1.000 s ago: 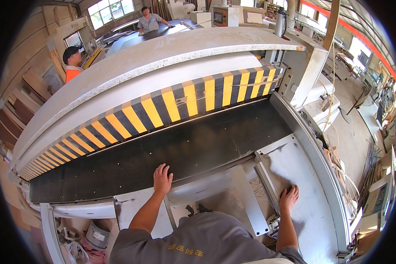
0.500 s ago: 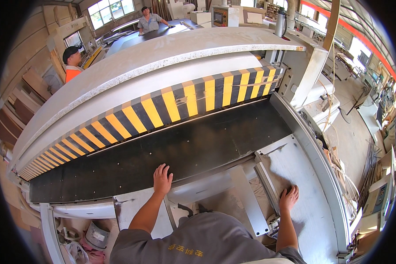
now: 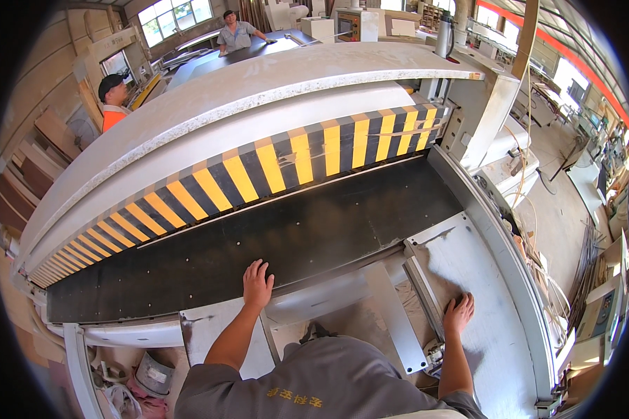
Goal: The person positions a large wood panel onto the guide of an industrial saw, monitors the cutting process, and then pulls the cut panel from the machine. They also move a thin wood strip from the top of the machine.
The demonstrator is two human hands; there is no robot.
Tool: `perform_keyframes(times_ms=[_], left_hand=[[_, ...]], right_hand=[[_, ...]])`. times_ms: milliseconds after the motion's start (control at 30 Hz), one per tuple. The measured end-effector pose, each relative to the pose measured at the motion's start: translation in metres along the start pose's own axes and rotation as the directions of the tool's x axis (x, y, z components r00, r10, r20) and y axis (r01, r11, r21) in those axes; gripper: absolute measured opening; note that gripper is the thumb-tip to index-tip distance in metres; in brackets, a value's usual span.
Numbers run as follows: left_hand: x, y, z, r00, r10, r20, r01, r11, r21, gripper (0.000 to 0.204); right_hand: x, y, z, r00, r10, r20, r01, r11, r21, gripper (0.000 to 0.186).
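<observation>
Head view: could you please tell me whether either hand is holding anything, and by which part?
Nothing is held. The left hand rests flat on the black belt at its near edge; the right hand rests flat on the grey metal table.

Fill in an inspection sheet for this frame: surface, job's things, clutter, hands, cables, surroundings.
Surface: black conveyor belt running into a large grey machine, with grey metal plates at its front edge.
Job's things: belt bare, no workpiece on it; yellow-and-black striped guard above it.
Clutter: bucket and rags on the floor at lower left.
Hands: left hand flat on the belt's front edge; right hand flat on the grey side plate; both empty.
Cables: loose cords on the floor at right.
Surroundings: two people beyond the machine, one in an orange top, one in grey; workshop benches.
</observation>
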State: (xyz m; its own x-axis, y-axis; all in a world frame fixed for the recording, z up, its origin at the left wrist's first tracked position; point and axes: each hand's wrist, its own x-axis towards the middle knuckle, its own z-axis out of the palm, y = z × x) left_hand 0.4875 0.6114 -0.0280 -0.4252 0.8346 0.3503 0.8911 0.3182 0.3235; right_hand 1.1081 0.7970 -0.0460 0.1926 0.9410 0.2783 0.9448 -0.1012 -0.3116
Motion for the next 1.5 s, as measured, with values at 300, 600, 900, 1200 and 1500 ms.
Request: perform_keyframes(times_ms=[300,600,900,1200,1500], left_hand=[[0.0002,-0.0005,0.0001,1.0,-0.01,0.016,0.01,1.0,0.001,0.045],[-0.0004,-0.0002,0.0,1.0,-0.002,0.008,0.002,1.0,0.009,0.045],[-0.0002,0.0023,-0.0012,1.0,-0.002,-0.005,0.002,1.0,0.007,0.045],[0.0,0.0027,-0.0022,1.0,-0.021,0.02,0.02,1.0,0.004,0.045],[-0.0003,0.0037,-0.0033,0.999,-0.022,0.03,0.022,1.0,-0.002,0.045]], right_hand=[[0.0,0.0005,0.0004,1.0,-0.009,-0.011,0.009,1.0,-0.009,0.05],[0.0,0.0015,0.0011,1.0,0.009,-0.003,-0.009,1.0,-0.003,0.049],[0.0008,0.0024,0.0008,1.0,0.007,0.003,-0.007,1.0,-0.022,0.05],[0.0005,0.0019,-0.0019,1.0,-0.001,-0.003,0.001,1.0,-0.006,0.049],[0.0014,0.0008,-0.0034,1.0,0.012,0.004,-0.012,1.0,0.0,0.05]])
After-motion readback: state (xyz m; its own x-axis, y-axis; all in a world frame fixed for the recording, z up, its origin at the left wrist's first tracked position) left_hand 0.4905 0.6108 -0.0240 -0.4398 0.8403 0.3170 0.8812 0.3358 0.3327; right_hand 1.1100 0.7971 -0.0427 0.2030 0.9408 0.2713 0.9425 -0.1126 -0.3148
